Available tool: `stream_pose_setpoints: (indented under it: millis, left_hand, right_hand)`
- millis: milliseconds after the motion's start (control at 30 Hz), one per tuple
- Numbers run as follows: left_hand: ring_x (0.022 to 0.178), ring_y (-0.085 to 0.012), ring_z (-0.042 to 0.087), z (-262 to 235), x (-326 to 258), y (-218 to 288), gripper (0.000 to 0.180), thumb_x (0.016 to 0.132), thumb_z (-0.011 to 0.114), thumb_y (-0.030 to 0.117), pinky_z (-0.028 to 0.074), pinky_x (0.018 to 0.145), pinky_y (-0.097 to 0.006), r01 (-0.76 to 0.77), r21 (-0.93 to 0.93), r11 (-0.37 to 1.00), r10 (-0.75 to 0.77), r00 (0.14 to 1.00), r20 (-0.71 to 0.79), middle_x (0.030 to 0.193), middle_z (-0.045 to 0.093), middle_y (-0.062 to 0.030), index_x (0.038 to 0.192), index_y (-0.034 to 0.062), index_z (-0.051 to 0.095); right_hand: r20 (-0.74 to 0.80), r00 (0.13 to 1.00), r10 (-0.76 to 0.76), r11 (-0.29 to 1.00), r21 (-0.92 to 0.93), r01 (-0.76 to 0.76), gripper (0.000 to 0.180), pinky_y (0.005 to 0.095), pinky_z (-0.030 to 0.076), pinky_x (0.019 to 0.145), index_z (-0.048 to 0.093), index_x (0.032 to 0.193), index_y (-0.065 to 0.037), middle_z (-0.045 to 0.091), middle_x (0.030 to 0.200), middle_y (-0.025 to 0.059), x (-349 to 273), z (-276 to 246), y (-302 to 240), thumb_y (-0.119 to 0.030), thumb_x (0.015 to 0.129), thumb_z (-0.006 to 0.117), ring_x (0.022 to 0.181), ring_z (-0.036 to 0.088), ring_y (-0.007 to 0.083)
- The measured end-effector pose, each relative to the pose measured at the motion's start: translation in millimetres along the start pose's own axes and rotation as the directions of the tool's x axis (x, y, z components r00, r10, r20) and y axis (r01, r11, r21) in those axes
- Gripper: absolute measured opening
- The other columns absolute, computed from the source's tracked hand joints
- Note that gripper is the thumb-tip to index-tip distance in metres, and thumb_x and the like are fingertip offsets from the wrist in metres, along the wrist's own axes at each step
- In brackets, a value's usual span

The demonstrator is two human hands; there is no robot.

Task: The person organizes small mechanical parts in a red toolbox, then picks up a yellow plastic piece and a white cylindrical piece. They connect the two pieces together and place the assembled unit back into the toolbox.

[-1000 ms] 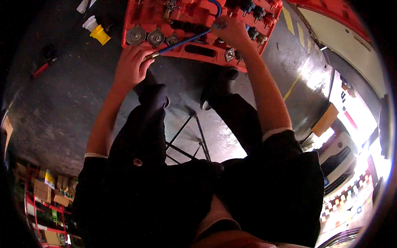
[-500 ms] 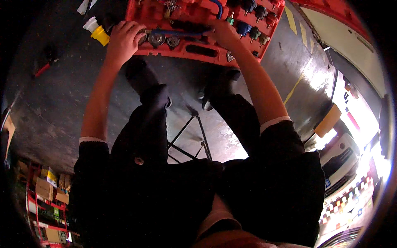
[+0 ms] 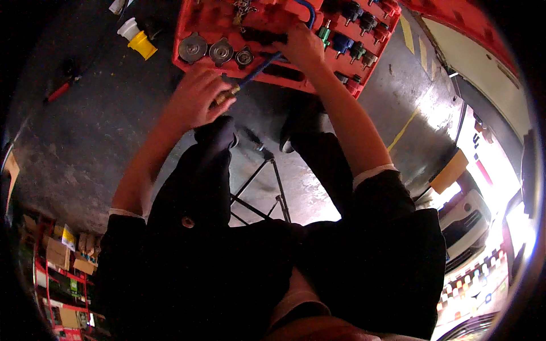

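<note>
Blue flexible rubber hose [image 3: 259,71] with a brass-coloured metal end fitting [image 3: 227,95] slants across the near edge of an open, red moulded-plastic case [image 3: 207,25], which serves as the landmark here. Its fitting end hangs just outside the case's near left edge, where the left hand [image 3: 199,96] pinches the fitting between thumb and fingers. Over the middle of the case, the right hand [image 3: 301,45] is bent around the hose; its fingertips are hidden, so I cannot tell how tightly they press. A blue curve, apparently more hose, shows at the case's far side beyond that hand.

Three round silvery metal caps [image 3: 220,51] sit in the case's near left part; a slim green-and-metal adapter [image 3: 324,33] and a stubby blue adapter [image 3: 342,44] sit in its right part, close by the right hand. A yellow-and-white plastic vessel [image 3: 141,45] lies left of the case.

Judging from this hold, the hose's springiness could twist the fitting out of the left fingers if that pinch slackens. A sideways swing of the metal end could knock the caps, and too sharp a bend between the hands could kink the rubber.
</note>
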State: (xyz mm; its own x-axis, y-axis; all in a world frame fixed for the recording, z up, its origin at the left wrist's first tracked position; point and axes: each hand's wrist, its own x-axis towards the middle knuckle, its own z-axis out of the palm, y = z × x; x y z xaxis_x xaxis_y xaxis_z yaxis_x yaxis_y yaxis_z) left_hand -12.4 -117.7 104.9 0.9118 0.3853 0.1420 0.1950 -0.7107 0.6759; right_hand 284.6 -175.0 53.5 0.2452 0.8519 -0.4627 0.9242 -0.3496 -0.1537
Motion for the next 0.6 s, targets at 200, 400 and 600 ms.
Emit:
stream_pose_setpoints:
  millis: [200, 400, 600]
  left_hand:
    - [0.102, -0.0297, 0.059, 3, 3, 5, 0.031, 0.074, 0.084, 0.022, 0.047, 0.091, -0.043, 0.022, -0.055, 0.998, -0.022, 1.000, 0.018, 0.095, 0.061, -0.0051, 0.093, 0.0113, 0.062]
    - [0.099, -0.0280, 0.059, -1, 2, 5, 0.034, 0.071, 0.086, 0.023, 0.048, 0.090, -0.042, -0.022, -0.021, 1.000, 0.022, 0.999, -0.038, 0.093, 0.060, -0.0039, 0.093, 0.0116, 0.062]
    - [0.108, -0.0315, 0.060, 9, -11, 1, 0.039, 0.073, 0.087, 0.026, 0.046, 0.098, -0.047, 0.021, -0.008, 1.000, -0.021, 0.998, 0.052, 0.100, 0.063, -0.0047, 0.102, 0.0131, 0.064]
  right_hand:
    - [0.161, 0.985, 0.061, 0.994, -0.104, -0.044, 0.072, 0.0451, 0.058, 0.084, 0.077, 0.098, -0.007, 0.071, 0.112, 0.0178, 11, -29, -32, -0.071, 0.064, 0.080, 0.103, 0.071, 0.0340]
    - [0.140, 0.986, 0.092, 0.980, -0.188, -0.065, 0.080, 0.0439, 0.058, 0.085, 0.076, 0.103, -0.007, 0.071, 0.113, 0.0147, 13, -16, -32, -0.075, 0.061, 0.079, 0.104, 0.070, 0.0309]
    - [0.060, 0.992, 0.108, 0.969, -0.228, -0.091, 0.077, 0.0439, 0.058, 0.086, 0.076, 0.108, -0.010, 0.069, 0.116, 0.0133, 11, 1, -30, -0.073, 0.063, 0.080, 0.109, 0.068, 0.0299]
